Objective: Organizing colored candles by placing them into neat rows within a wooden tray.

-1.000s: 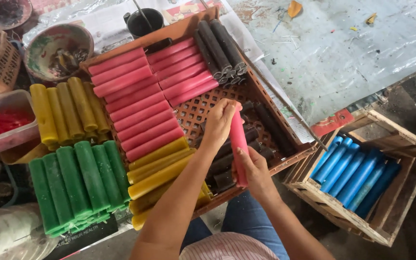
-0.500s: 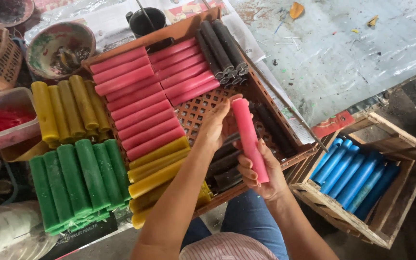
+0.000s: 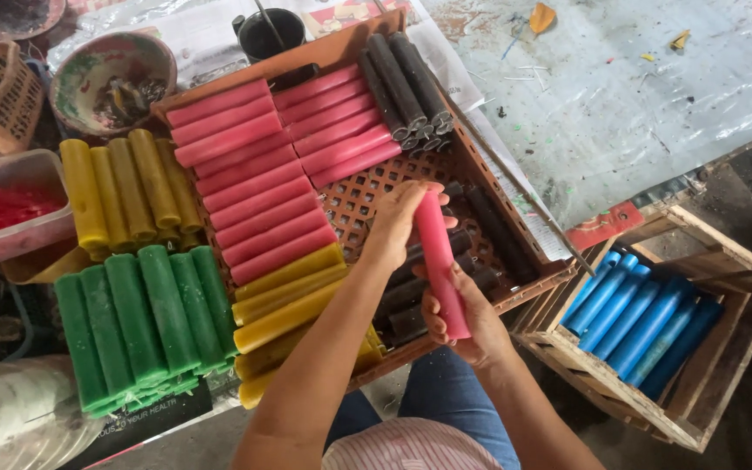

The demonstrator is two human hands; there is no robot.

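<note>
A: Head view, the only one. Both hands at centre frame, above the brown lattice crate [image 3: 367,204].

B: What's held?

A: One pink stick [image 3: 439,261], roughly upright, tilted a bit. Right hand [image 3: 467,318] wraps its lower end, fingers curled round it. Left hand [image 3: 398,222] is closed round the upper end, fingers bent over the top.

B: Spread or pinching?

A: Neither. Both grips are closed and full. Stick is off the crate, in the air over the bare lattice patch.

B: What's around it?

A: Rows of pink sticks [image 3: 254,187] lying flat in the crate, centre-left. Dark sticks [image 3: 402,83] upper centre, more dark ones under the hands. Yellow sticks [image 3: 285,292] lower centre. Outside the crate, green sticks [image 3: 137,318] lower left and mustard ones [image 3: 119,187] above them. Blue sticks [image 3: 637,318] in a wooden box [image 3: 741,270] at lower right. Bowl [image 3: 110,78] upper left, black cup [image 3: 271,30] top centre.

B: Step in hand?

A: My read: handling or rolling a single pink stick between both hands, not yet laid down.

B: Next move calls for?

A: A judgement only: turning it level before it can sit flat beside the others, with one hand loosening.
</note>
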